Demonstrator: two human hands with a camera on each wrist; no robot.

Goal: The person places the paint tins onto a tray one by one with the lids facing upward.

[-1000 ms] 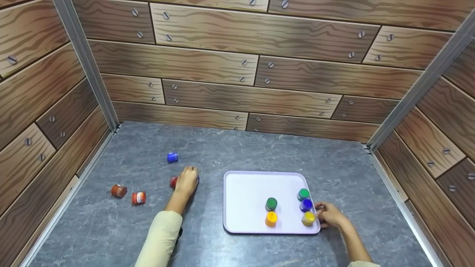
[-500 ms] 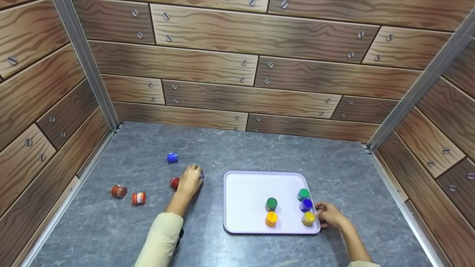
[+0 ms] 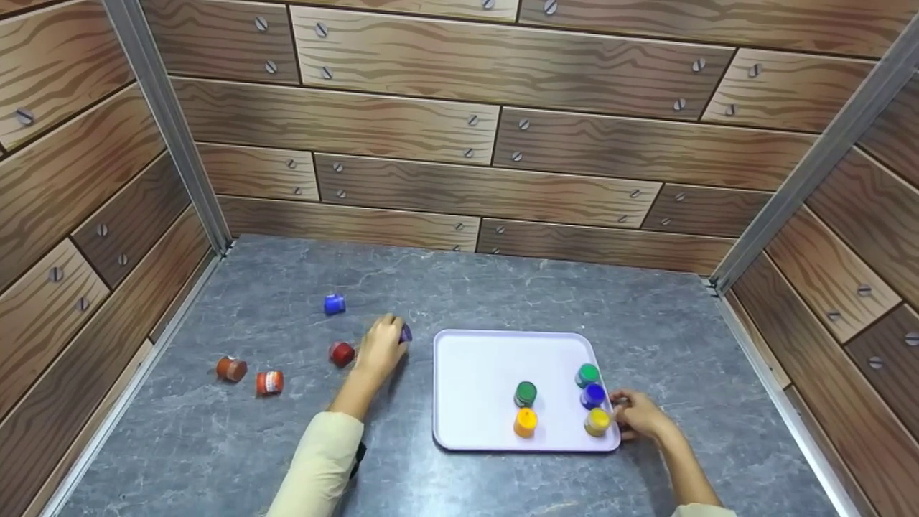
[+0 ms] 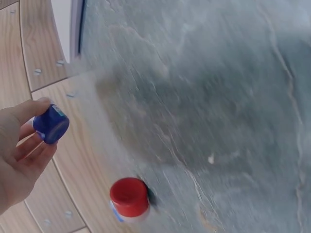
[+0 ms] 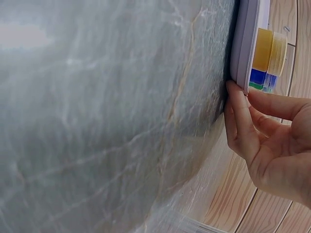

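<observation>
My left hand (image 3: 382,347) pinches a small dark blue paint jar (image 4: 51,124) between thumb and fingers, left of the tray in the head view. A red-lidded jar (image 3: 342,353) lies on the table just behind that hand's wrist; it also shows in the left wrist view. At the right edge of the pale lilac tray (image 3: 474,388), my right hand (image 3: 639,416) grips the rim, thumb on top and fingertips against the outer side. Along that edge stand a green jar (image 3: 587,375), a blue jar (image 3: 593,396) and a yellow jar (image 3: 597,422).
Nearer the tray's middle are a dark green jar (image 3: 525,393) and an orange-yellow jar (image 3: 525,422). On the table's left lie a blue jar (image 3: 334,304), a brown jar (image 3: 231,369) and an orange-red jar (image 3: 270,383). Wood-patterned walls (image 3: 402,179) enclose the table.
My left hand has moved right toward the tray with the dark blue jar, uncovering the red-lidded jar behind it. The right hand and the tray stay in place.
</observation>
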